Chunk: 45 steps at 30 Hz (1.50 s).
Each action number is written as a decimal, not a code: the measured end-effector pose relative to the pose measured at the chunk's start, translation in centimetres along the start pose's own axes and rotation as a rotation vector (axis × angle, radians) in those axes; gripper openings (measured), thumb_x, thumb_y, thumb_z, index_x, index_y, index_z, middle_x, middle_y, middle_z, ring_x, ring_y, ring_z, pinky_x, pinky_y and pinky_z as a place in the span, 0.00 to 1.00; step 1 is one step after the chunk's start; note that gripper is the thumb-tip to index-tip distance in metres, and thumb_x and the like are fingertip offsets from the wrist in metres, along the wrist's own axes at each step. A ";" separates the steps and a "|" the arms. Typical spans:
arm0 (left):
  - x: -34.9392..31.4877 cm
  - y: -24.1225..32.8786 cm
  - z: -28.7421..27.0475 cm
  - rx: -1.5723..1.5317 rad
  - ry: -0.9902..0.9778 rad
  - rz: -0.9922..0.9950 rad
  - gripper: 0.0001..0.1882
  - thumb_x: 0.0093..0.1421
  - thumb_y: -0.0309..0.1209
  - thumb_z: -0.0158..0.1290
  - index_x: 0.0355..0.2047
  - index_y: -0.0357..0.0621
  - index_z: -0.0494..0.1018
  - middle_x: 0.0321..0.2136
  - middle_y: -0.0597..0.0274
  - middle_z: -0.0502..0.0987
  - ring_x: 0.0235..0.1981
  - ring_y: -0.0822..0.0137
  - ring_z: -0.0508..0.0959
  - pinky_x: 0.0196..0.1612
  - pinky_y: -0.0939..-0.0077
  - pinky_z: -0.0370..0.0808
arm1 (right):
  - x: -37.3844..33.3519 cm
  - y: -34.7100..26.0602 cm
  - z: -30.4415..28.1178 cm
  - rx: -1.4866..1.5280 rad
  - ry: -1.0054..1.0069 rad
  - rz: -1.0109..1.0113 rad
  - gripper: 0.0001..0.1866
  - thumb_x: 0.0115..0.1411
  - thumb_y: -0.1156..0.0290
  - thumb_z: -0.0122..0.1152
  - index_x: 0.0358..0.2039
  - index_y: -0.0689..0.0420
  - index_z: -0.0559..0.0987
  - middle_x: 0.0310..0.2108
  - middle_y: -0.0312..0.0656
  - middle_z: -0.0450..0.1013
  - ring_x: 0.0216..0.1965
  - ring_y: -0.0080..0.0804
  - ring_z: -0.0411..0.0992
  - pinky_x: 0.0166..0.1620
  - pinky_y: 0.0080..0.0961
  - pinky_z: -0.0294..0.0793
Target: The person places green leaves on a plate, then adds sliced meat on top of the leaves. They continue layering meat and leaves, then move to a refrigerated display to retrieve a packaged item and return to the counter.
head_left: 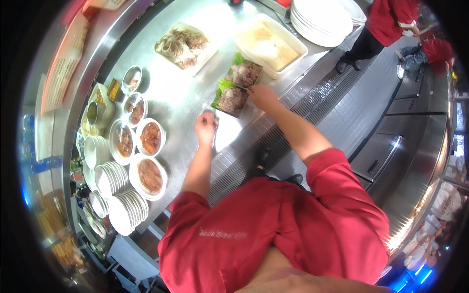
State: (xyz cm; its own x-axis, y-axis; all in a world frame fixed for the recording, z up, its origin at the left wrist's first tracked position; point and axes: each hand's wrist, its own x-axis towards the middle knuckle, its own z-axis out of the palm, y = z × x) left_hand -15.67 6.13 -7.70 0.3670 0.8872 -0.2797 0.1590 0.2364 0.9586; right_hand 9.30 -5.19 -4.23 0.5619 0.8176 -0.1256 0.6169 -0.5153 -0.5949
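Observation:
Two small dark-edged dishes lie end to end on the steel counter. The nearer dish (227, 113) and the farther dish (257, 80) each hold sliced meat with green lettuce (225, 84) along the left side. My right hand (262, 97) reaches the right edge where the dishes meet, its fingers pinched together; what sits in them is too small to make out. Just left of the nearer dish, my left hand (207, 126) hovers with curled fingers, and whatever they hold is hidden.
Beyond the dishes are a tub of meat (181, 45) and a white tub of pale liquid (270, 45). Plates (320, 19) are stacked far right. Several covered bowls (149, 177) and white bowl stacks (128, 212) line the left. Two people (388, 22) are at upper right.

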 end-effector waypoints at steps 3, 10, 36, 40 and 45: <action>-3.7 -1.5 -1.7 -0.001 -0.026 -0.017 0.09 0.70 0.32 0.54 0.33 0.41 0.72 0.25 0.67 0.74 0.24 0.76 0.73 0.27 0.81 0.70 | -4.5 1.6 -2.5 0.068 0.005 0.017 0.18 0.66 0.58 0.54 0.35 0.60 0.83 0.37 0.55 0.79 0.41 0.57 0.77 0.45 0.50 0.75; -4.6 -6.4 -2.7 -0.823 -0.676 -0.310 0.07 0.71 0.26 0.48 0.34 0.40 0.72 0.27 0.65 0.72 0.28 0.69 0.71 0.33 0.71 0.73 | -20.0 9.2 -3.9 0.030 0.046 0.277 0.15 0.64 0.60 0.55 0.38 0.54 0.86 0.36 0.50 0.81 0.37 0.52 0.80 0.45 0.43 0.79; -16.3 0.1 7.9 0.801 -0.985 0.121 0.17 0.64 0.37 0.53 0.46 0.38 0.80 0.41 0.45 0.83 0.45 0.53 0.83 0.49 0.61 0.77 | -23.8 6.5 -8.4 0.114 0.156 0.157 0.13 0.63 0.58 0.54 0.33 0.51 0.83 0.32 0.49 0.80 0.36 0.54 0.78 0.41 0.48 0.78; -16.4 -2.0 1.6 0.705 -0.742 0.156 0.14 0.65 0.33 0.55 0.44 0.35 0.79 0.31 0.57 0.82 0.32 0.68 0.80 0.37 0.72 0.76 | -15.0 0.3 -5.8 0.103 0.072 0.058 0.15 0.63 0.57 0.56 0.42 0.51 0.83 0.34 0.51 0.80 0.39 0.54 0.78 0.44 0.50 0.77; -16.8 -5.2 -5.4 0.502 -0.414 -0.150 0.11 0.65 0.32 0.55 0.40 0.36 0.79 0.29 0.62 0.81 0.30 0.73 0.78 0.37 0.76 0.75 | -6.6 -5.0 -1.1 0.039 0.155 0.072 0.17 0.64 0.58 0.55 0.50 0.48 0.81 0.47 0.53 0.78 0.47 0.57 0.76 0.50 0.49 0.76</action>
State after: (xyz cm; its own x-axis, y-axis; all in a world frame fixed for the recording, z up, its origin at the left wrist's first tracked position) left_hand -27.63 -7.88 -7.70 0.6132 0.6101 -0.5018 0.6065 0.0433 0.7939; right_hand 3.08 -8.33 0.41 0.6840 0.7279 -0.0470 0.5516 -0.5583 -0.6197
